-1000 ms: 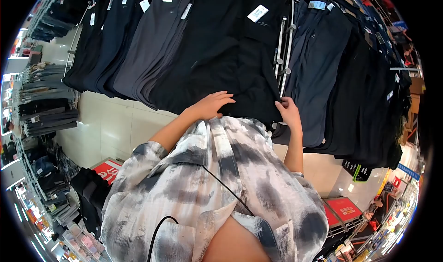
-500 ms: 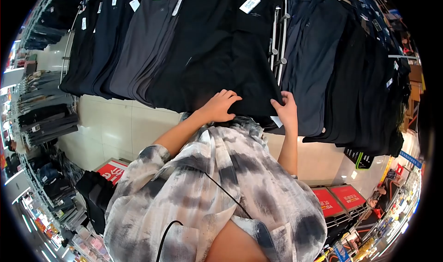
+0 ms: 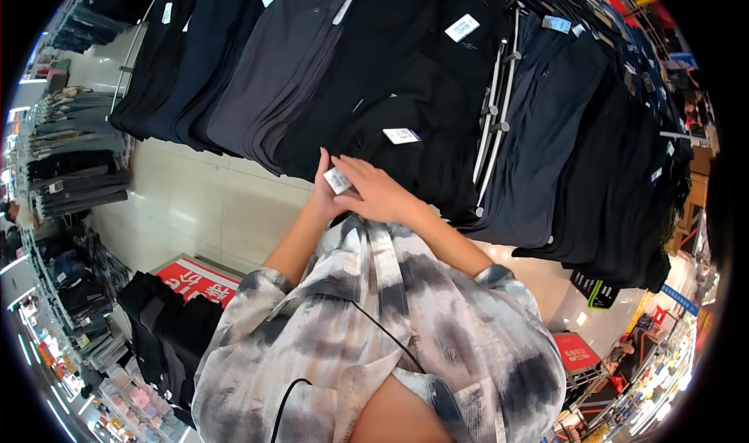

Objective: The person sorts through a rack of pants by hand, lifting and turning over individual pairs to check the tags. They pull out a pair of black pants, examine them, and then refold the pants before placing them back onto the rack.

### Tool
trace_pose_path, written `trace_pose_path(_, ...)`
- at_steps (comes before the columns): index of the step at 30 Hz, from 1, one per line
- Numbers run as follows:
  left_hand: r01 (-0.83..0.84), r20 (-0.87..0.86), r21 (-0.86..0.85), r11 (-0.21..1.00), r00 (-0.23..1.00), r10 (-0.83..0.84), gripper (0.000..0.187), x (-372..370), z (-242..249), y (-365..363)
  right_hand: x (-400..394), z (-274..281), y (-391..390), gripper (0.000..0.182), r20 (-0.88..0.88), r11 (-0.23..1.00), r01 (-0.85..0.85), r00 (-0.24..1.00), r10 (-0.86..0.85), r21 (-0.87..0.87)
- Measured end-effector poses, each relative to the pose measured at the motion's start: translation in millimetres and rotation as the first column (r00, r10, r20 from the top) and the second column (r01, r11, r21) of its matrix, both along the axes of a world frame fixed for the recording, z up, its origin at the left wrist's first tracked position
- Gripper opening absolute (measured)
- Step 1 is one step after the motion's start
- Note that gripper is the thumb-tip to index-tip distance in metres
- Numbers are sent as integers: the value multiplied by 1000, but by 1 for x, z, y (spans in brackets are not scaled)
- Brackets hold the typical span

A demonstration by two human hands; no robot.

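My left hand (image 3: 321,193) and my right hand (image 3: 382,192) meet at the near edge of a stack of black trousers (image 3: 421,80). Between them is a small white price tag (image 3: 338,179) with print on it. My left fingers close around the tag's left side, one finger pointing up. From the right, my other hand reaches across, fingers beyond the tag and thumb on its near side. Whatever lies under the hands is hidden. Another white label (image 3: 402,136) lies on rumpled black cloth just beyond, and a further tag (image 3: 462,27) is higher up the stack.
Grey trousers (image 3: 273,69) lie in a stack to the left, navy ones (image 3: 538,123) to the right. Metal rack bars (image 3: 494,123) stand between stacks. A red sign (image 3: 199,279) and folded black clothes (image 3: 168,318) are at lower left, another red sign (image 3: 576,352) at lower right.
My hands have left the spread lower edge of the black trousers and come together further left at a tag. The black cloth now lies rumpled, with a label showing. The view has shifted slightly.
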State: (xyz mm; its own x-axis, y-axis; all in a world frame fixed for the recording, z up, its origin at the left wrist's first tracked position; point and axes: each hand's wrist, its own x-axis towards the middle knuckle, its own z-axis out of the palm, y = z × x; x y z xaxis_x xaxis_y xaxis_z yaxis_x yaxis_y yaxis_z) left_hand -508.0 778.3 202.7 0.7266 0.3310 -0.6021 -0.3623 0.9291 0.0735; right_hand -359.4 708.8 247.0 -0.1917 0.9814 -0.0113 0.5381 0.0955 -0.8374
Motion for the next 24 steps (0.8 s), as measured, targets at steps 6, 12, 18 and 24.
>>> trace_pose_path(6, 233, -77, -5, 972, 969, -233, 34, -34, -49, 1, 2, -6, -18, 41, -267, 981, 152, 947, -179, -119)
trace_pose_path(12, 423, -325, 286, 860, 887, -329, 22, -18, -40, 20, 42, -35, -24, 23, 121, 850, 520, 852, -509, -83)
trace_pose_path(18, 577, -432, 463, 673, 810, -398, 31, -2, -27, 46, 27, -18, 10, 24, -1, 824, 499, 855, -518, -270)
trace_pose_path(24, 688, -453, 443, 575, 725, -519, 31, 1, -23, 57, 37, -43, 34, 23, 114, 855, 329, 944, -310, -400)
